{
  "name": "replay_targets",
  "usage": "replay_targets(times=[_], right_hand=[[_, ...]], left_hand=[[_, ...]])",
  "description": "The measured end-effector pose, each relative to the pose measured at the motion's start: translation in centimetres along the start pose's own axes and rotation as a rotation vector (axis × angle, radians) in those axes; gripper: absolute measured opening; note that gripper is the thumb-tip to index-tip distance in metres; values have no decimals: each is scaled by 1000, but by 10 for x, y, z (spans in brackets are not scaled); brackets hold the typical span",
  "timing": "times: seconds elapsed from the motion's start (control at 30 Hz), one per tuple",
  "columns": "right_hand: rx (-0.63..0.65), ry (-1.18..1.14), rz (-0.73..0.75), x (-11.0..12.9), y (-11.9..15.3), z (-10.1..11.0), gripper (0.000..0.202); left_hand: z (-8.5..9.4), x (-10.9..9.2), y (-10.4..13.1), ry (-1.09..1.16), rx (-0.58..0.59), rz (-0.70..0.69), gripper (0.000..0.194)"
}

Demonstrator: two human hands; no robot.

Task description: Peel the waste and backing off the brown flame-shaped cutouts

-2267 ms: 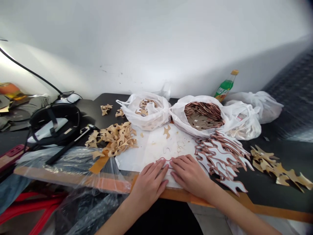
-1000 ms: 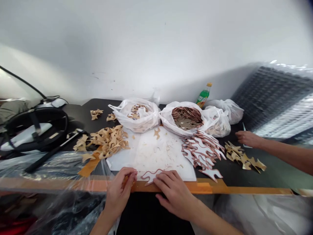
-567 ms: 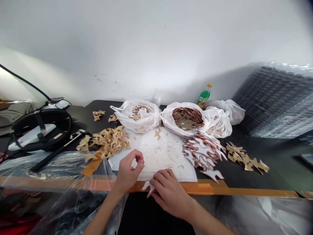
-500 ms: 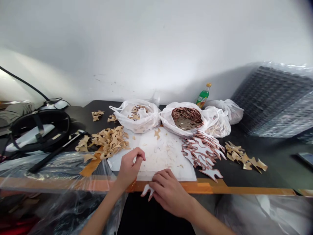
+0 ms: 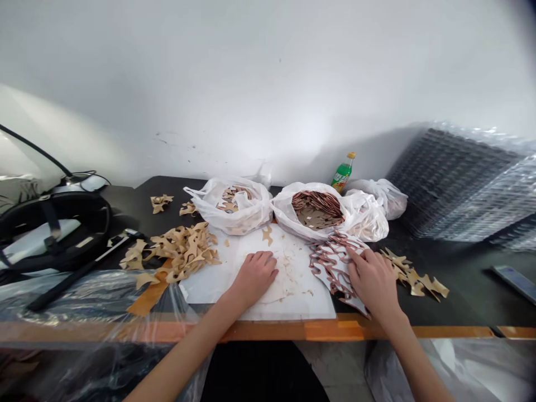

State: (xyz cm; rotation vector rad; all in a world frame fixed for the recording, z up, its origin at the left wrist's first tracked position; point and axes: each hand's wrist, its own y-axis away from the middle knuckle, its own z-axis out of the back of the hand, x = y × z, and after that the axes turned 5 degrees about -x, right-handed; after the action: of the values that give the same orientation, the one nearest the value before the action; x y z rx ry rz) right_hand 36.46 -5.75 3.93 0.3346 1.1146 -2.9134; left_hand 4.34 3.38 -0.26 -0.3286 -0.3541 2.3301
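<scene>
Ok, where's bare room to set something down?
Roomiest: the black tabletop between tan cutouts at right and phone-like device. Smaller: the front of the white sheet, between left hand and pink-edged cutouts. Crowded: the back, lined with plastic bags, and the left, with tan pile and black-handled tool.

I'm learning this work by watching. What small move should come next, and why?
Probably the right hand should slide one white piece from the pile onto the sheet: its fingers lie on the pile, and the left hand rests on the sheet beside it.
</scene>
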Motion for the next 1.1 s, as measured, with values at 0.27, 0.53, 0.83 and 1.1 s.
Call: replay_targets(times=[0.27,0.53,0.83,1.1], right_hand=[[34,-462,32,44,1,2,42],[346,-1060,289,114,-16,-21,63],[389,-1336,46,122,-17,-42,58],[339,-1331,165,122,-11,-44,65]], left_hand=[[13,12,6,189,-6,94,24],[33,5,25,354,89,110,39],[68,41,17,441,-91,184,19],[87,183,-85,-94,-126,396,20]])
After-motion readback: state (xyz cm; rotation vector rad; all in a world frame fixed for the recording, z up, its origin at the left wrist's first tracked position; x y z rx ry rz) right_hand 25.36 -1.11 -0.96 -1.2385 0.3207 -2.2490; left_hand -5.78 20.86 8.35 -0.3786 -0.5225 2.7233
